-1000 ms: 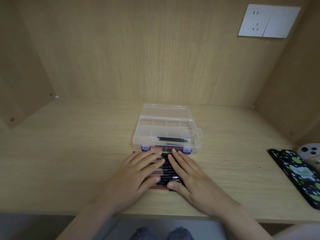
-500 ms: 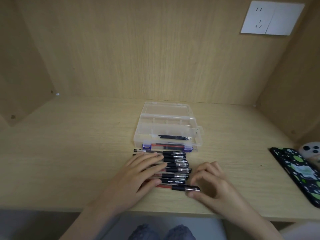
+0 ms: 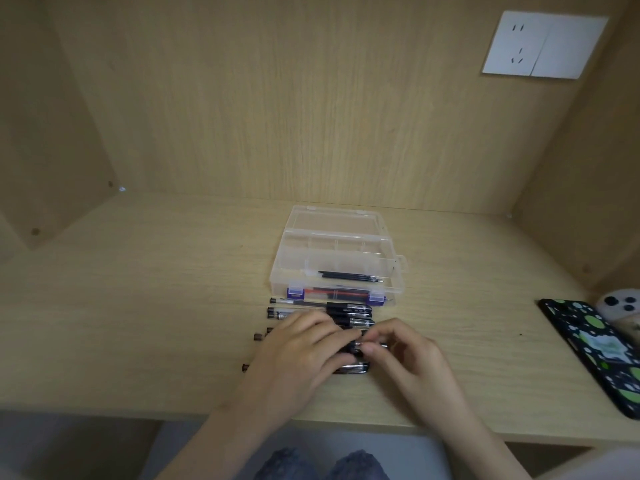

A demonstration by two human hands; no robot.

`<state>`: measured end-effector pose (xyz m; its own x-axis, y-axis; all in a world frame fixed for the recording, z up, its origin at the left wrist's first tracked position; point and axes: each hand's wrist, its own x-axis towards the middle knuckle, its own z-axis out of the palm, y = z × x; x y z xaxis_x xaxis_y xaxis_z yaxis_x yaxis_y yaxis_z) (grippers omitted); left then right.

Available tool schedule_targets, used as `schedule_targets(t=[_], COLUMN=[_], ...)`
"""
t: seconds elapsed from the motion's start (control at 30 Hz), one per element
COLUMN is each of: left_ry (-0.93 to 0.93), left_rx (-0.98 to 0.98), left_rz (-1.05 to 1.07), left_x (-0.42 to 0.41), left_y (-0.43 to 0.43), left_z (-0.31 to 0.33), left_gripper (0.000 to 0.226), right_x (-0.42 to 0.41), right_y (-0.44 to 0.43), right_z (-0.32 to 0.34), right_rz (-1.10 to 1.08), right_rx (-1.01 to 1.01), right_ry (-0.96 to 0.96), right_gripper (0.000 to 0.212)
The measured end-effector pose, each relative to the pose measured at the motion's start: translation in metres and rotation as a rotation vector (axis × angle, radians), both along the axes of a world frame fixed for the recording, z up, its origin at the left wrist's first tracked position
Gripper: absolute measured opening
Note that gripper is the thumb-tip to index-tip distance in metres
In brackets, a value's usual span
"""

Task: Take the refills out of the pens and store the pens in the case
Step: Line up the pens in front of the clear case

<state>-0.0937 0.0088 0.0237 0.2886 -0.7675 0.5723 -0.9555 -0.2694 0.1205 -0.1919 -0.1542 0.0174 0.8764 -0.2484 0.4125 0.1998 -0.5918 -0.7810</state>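
Early stage, judging by the layout. Clear case (image 3: pixel 337 258) open on desk (image 3: pixel 138 323), lid flat behind it. A few black refills (image 3: pixel 350 276) already in the case's near compartment; red items in the front strip by the purple latches, too blurry to tell pens from refills. Row of pens (image 3: pixel 320 336) just in front of the case, parallel to its front edge, most still assembled, so bulk of the work left: unscrew, pull refill, stow barrel. None seen as clearly stowed empties.

Left hand (image 3: pixel 298 355) palm-down over the middle of the row, fingers curled around one pen in front of the case. Right hand (image 3: pixel 405 351) just right of the row, thumb and fingertips pinched on that pen's metal tip end (image 3: pixel 372 345). Looks like unscrewing the tip, though blur hides exact contact.

Versus half a second earlier: left hand gone from flat on the row to curled grip; right hand shifted from the nearest pen's tip, farthest from the case, to a pen closer to the case. Case contents unchanged. Patterned phone (image 3: pixel 595 348) far right of the case, untouched.
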Motion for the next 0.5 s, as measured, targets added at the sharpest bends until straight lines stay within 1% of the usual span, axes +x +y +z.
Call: schedule_targets(t=[0.07,0.17,0.27,0.33,0.43,0.5], left_ry=[0.046,0.083,0.089,0.072,0.045,0.053], left_rx=[-0.031,-0.032,-0.025,-0.033,-0.056,-0.069], left_rz=[0.026,0.055,0.062,0.063,0.077,0.098], left_x=[-0.004,-0.005,-0.004,-0.002,0.000,0.001], left_y=[-0.005,-0.008,-0.008,-0.008,-0.007,-0.006], left_z=[0.005,0.002,-0.005,-0.006,-0.005,-0.003], left_gripper=[0.030,0.032,0.040,0.044,0.042,0.039], right_x=[0.002,0.002,0.002,0.002,0.003,0.003], right_y=[0.004,0.005,0.007,0.008,0.009,0.009], right_z=[0.002,0.001,0.001,0.001,0.002,0.001], right_rz=[0.019,0.007,0.019,0.017,0.009,-0.003], right_rx=[0.058,0.095,0.120,0.134,0.123,0.130], right_ry=[-0.006,0.007,0.021,0.016,0.013,0.009], right_gripper=[0.005,0.014,0.006,0.007,0.010,0.009])
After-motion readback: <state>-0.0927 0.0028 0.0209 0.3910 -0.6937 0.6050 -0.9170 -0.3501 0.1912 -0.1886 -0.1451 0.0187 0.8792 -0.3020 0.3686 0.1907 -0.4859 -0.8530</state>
